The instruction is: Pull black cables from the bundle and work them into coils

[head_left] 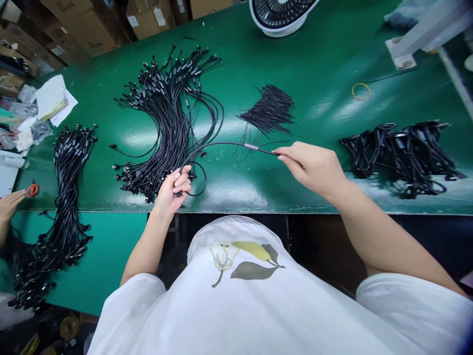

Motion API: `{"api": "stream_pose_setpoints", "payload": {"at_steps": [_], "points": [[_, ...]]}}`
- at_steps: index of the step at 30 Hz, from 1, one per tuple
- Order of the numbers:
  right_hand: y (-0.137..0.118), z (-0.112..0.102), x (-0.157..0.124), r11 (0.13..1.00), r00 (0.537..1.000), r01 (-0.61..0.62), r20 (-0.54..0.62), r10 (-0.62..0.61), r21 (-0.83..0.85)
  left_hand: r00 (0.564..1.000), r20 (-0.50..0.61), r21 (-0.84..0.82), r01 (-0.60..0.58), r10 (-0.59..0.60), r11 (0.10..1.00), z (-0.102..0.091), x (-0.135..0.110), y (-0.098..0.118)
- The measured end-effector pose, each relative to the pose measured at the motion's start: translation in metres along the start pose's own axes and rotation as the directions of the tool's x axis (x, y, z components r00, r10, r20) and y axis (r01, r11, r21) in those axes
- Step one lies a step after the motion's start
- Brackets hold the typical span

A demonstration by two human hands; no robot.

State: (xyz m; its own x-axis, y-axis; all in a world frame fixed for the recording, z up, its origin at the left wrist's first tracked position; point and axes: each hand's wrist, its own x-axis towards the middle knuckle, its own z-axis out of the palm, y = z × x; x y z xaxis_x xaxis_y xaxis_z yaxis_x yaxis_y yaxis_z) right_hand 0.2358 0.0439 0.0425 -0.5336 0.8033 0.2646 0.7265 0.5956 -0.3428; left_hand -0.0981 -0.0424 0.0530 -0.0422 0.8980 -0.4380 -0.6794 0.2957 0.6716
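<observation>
My left hand (175, 186) is closed around a looped part of a thin black cable (216, 146) near the front edge of the green table (318, 64). My right hand (312, 165) pinches the same cable's far end, just past a small grey sleeve (251, 147). The cable arcs between both hands. Left of my left hand lies a big fan of loose black cables (166, 108). A small heap of short black ties (269, 109) lies behind the stretched cable.
A pile of coiled black cables (402, 150) lies at the right. Another long bundle (68, 187) hangs over the table's left front. A white fan (281, 15), a yellow rubber band (361, 91), papers and bags (44, 106), cardboard boxes behind. Another person's hand (9, 204) at far left.
</observation>
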Motion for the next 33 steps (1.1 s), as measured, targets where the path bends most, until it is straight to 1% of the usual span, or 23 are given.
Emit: {"api": "stream_pose_setpoints", "payload": {"at_steps": [2,5,8,10,11,12,14,15,16,17,18,19,20,22,23,24,25,26,28,29,30,32,33], "points": [[0.002,0.0,0.001,1.0,1.0,0.004,-0.002,-0.004,0.008,1.0,0.009,0.007,-0.011,0.01,1.0,0.0,0.0,-0.001],[0.007,0.002,0.002,1.0,1.0,0.014,0.003,-0.014,-0.012,0.999,-0.025,0.06,-0.034,0.035,0.998,0.001,-0.002,0.0],[0.003,0.007,0.002,0.996,0.999,0.039,0.026,-0.037,-0.081,0.997,-0.038,0.123,-0.066,0.071,0.99,0.004,-0.003,-0.001],[-0.01,0.012,0.0,0.986,0.992,0.089,0.104,-0.075,-0.139,0.995,-0.027,0.157,-0.091,0.096,0.983,0.007,0.0,-0.005],[-0.02,0.016,-0.002,0.98,0.979,0.135,0.173,-0.108,-0.149,0.993,-0.022,0.185,-0.111,0.117,0.976,0.009,0.002,-0.009],[-0.032,0.019,-0.003,0.972,0.953,0.195,0.26,-0.156,-0.131,0.989,-0.012,0.229,-0.14,0.147,0.963,0.011,0.004,-0.014],[-0.059,0.024,-0.003,0.947,0.857,0.32,0.427,-0.29,0.0,0.975,0.057,0.352,-0.221,0.215,0.909,0.015,0.008,-0.028],[-0.071,0.025,0.0,0.931,0.812,0.354,0.466,-0.353,0.088,0.965,0.121,0.426,-0.263,0.234,0.866,0.017,0.009,-0.035],[-0.081,0.025,0.004,0.917,0.791,0.359,0.464,-0.398,0.174,0.954,0.191,0.502,-0.298,0.232,0.812,0.019,0.009,-0.043],[-0.087,0.025,0.01,0.905,0.799,0.339,0.429,-0.421,0.256,0.945,0.253,0.574,-0.318,0.206,0.755,0.02,0.008,-0.049],[-0.091,0.025,0.017,0.893,0.831,0.301,0.368,-0.417,0.334,0.941,0.295,0.633,-0.321,0.164,0.704,0.021,0.006,-0.053],[-0.091,0.025,0.024,0.876,0.874,0.249,0.294,-0.387,0.412,0.941,0.318,0.671,-0.309,0.114,0.674,0.021,0.004,-0.056],[-0.089,0.026,0.03,0.848,0.916,0.193,0.218,-0.336,0.494,0.943,0.325,0.677,-0.288,0.077,0.677,0.021,0.001,-0.057],[-0.083,0.035,0.038,0.747,0.978,0.091,0.083,-0.193,0.658,0.949,0.308,0.581,-0.248,0.072,0.776,0.023,-0.004,-0.055],[-0.081,0.043,0.039,0.689,0.994,0.047,0.034,-0.105,0.724,0.954,0.286,0.491,-0.229,0.092,0.841,0.024,-0.005,-0.054],[-0.081,0.052,0.038,0.629,0.999,0.005,0.016,-0.028,0.777,0.96,0.256,0.397,-0.209,0.111,0.894,0.026,-0.005,-0.053],[-0.082,0.063,0.035,0.565,0.999,-0.043,0.036,0.024,0.824,0.968,0.218,0.313,-0.187,0.121,0.931,0.029,-0.004,-0.053],[-0.085,0.073,0.032,0.494,0.995,-0.102,0.083,0.06,0.863,0.977,0.18,0.251,-0.157,0.113,0.955,0.032,-0.003,-0.054],[-0.093,0.089,0.024,0.369,0.976,-0.216,0.19,0.106,0.904,0.992,0.12,0.177,-0.063,0.042,0.982,0.037,0.0,-0.057],[-0.097,0.095,0.021,0.338,0.969,-0.241,0.204,0.141,0.91,0.995,0.097,0.142,-0.022,0.009,0.99,0.039,0.0,-0.058],[-0.1,0.098,0.018,0.333,0.965,-0.238,0.181,0.192,0.913,0.997,0.077,0.102,0.003,-0.011,0.995,0.041,0.0,-0.06],[-0.104,0.101,0.017,0.347,0.953,-0.195,0.093,0.289,0.918,0.999,0.051,0.017,0.005,-0.006,1.0,0.044,-0.002,-0.06],[-0.105,0.101,0.017,0.319,0.946,-0.194,0.09,0.312,0.928,0.999,0.046,-0.015,-0.008,0.009,1.0,0.045,-0.003,-0.06]]}}
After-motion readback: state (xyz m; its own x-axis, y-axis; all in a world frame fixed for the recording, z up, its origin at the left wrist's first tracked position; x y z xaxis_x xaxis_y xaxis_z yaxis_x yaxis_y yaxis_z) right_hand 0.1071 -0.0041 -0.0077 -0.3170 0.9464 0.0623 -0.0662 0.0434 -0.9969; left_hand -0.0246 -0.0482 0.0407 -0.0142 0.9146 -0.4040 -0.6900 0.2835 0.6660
